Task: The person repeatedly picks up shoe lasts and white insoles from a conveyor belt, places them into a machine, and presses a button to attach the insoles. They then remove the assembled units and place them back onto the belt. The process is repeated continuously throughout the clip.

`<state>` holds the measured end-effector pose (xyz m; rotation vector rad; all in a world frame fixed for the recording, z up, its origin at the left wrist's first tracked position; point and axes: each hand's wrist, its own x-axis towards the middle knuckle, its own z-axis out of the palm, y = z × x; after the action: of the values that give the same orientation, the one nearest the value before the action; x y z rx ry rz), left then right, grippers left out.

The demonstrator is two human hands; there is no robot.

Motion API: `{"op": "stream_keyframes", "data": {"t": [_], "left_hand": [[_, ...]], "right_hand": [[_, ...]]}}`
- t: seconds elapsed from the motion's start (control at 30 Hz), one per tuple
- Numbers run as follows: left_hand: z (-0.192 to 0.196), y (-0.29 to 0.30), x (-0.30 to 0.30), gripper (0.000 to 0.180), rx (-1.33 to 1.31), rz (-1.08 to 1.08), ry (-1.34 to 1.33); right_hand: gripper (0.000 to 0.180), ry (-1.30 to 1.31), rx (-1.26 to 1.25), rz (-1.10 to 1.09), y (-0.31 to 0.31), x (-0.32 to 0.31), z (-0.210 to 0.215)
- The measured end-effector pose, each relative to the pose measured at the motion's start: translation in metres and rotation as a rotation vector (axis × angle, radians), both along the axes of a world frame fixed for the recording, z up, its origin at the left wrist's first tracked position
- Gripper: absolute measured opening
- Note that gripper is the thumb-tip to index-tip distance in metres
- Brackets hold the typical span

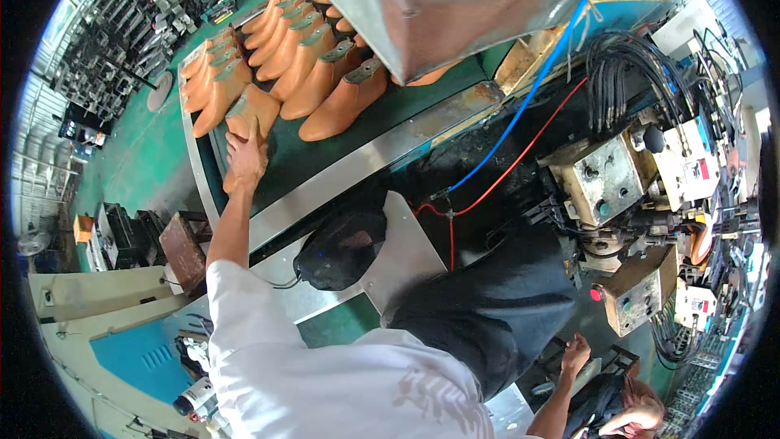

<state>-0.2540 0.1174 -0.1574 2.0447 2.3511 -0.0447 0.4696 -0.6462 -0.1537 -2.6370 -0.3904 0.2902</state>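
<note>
Orange-brown shoe lasts (345,102) stand in rows on the dark green surface of a metal-edged bench or conveyor. At the near left end of the rows, my left hand (246,161) is closed around one shoe last (253,107), its fingers over the side and its toe part showing below the hand. My right hand (575,353) hangs low on the right, away from the lasts, with fingers curled in and no object visible in them.
A rusty metal hood (455,0) overhangs the lasts. Blue (528,106) and red hoses (520,162) run across the right. Machine control boxes (601,179) with black cables stand at far right. A dark cloth-like bundle (341,250) lies before me. Another person (638,406) is at lower right.
</note>
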Motion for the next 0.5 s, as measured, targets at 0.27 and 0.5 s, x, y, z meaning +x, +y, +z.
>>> {"op": "stream_keyframes", "data": {"t": [0.27,0.5], "left_hand": [[-0.043,0.098,-0.036,0.081,-0.203,-0.178,0.321],[-0.057,0.176,-0.091,0.06,0.034,-0.553,0.514]], "right_hand": [[0.025,-0.042,0.005,-0.009,0.01,-0.042,0.088],[0.04,-0.076,-0.237,-0.118,0.035,-0.099,0.131]]}}
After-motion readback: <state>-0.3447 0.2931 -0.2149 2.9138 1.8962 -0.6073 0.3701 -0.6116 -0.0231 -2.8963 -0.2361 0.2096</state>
